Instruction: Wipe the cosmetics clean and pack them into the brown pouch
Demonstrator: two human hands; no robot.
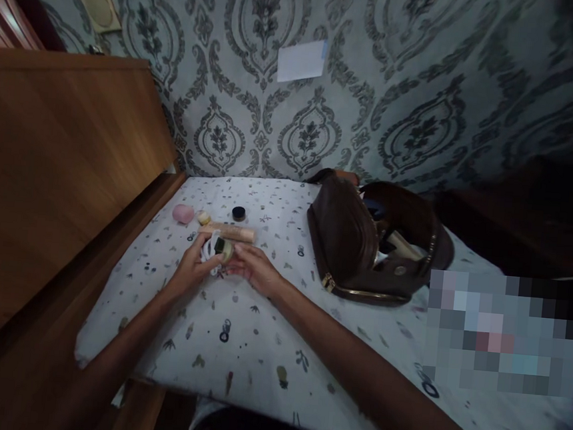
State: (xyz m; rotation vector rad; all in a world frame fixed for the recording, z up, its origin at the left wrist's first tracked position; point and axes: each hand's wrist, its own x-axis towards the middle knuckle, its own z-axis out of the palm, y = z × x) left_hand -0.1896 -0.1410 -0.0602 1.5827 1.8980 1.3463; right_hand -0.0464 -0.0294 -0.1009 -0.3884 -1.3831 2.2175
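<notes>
Seemingly partway: tube (235, 232) and 3 small items (183, 214) out on surface (249, 345), open bag (340, 233) still partly filled, left hand's (192, 264) fingers curled round cord (208, 249) and jar (223, 247) near tube, right hand's (257, 270) at jar, pinch unclear.

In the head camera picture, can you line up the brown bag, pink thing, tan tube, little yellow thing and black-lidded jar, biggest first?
1. Brown bag
2. Tan tube
3. Pink thing
4. Yellow thing and black-lidded jar: too alike to rank.
</notes>
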